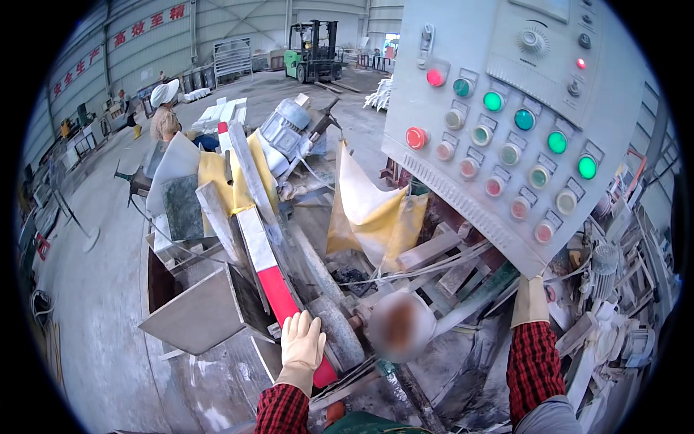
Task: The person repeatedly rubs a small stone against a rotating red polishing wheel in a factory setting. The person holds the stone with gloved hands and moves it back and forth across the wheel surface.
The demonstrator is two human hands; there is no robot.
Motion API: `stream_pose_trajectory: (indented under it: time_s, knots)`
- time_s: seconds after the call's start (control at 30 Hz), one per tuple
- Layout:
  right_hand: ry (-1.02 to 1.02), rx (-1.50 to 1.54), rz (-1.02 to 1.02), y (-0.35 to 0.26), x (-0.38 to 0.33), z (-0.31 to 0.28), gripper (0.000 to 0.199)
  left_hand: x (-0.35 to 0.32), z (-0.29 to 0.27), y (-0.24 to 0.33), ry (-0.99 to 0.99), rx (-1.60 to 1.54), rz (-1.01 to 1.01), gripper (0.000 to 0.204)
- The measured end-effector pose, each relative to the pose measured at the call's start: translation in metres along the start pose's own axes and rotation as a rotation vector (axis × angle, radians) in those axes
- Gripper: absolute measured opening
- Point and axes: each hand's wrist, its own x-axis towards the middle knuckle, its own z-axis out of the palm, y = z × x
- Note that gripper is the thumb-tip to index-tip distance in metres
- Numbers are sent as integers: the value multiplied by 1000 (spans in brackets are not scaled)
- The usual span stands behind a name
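My left hand [302, 341], in a cream rubber glove, lies flat with its fingers stretched out on the red end of a long narrow strip [273, 289]. The strip is red nearest me and whitish further along, and it runs away from me into a machine under yellow-and-white flaps [217, 177]. My right hand [531, 298], gloved the same way, reaches up to the bottom corner of a grey control panel [463, 192]. Its fingers are mostly hidden there, so their grip does not show. The panel carries several lit green buttons and a red knob [416, 138].
An electric motor [286, 126] sits on the machine's far side. A metal plate [191, 311] slants out at the left. Another person [166, 116] in a pale hat is beyond the machine. A green forklift [312, 54] stands far back. Scrap pieces [603, 347] pile up at right.
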Motion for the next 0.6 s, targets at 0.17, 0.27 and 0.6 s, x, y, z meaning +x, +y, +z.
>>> stream_pose_trajectory:
  time_s: [0.17,0.27,0.6]
  knots:
    - [17,24,12,-9,1,6,40,10,-9,7,-28,-16,11,45]
    - [31,44,33,-10,2,14,41,35,-21,7,-112,-111,-67,45]
    - [-53,-69,-80,-1,27,-42,27,61,16,-6,-49,8,-41,50]
